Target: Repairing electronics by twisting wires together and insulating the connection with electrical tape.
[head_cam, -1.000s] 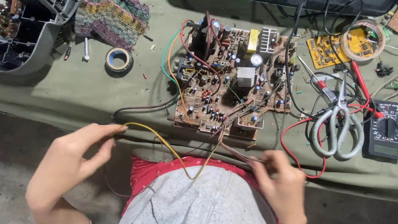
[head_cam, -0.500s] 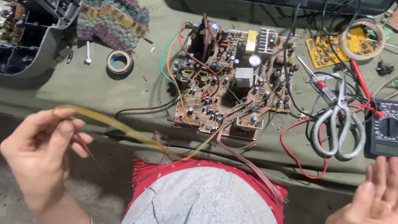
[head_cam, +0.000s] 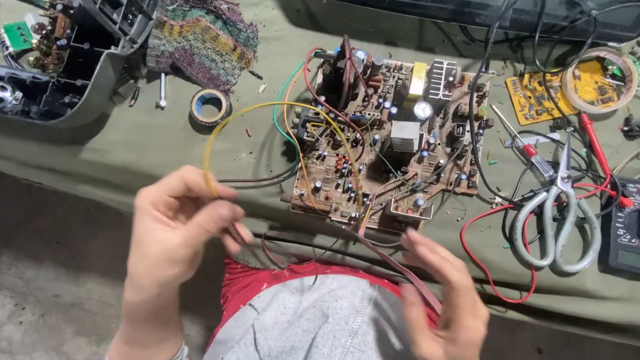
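The yellow wire (head_cam: 263, 112) pinched in the left hand (head_cam: 180, 224) has smooth, slightly glossy plastic sheathing. Beyond it, the board (head_cam: 385, 143) is matt brown with shiny metal parts. The scissors (head_cam: 558, 213) have bright metal blades and smooth grey plastic handles. The cloth (head_cam: 137, 145) underneath looks matt, woven.

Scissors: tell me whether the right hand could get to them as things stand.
Probably yes. The right hand holds only a brown wire, and the scissors lie uncovered just beyond it, among red leads.
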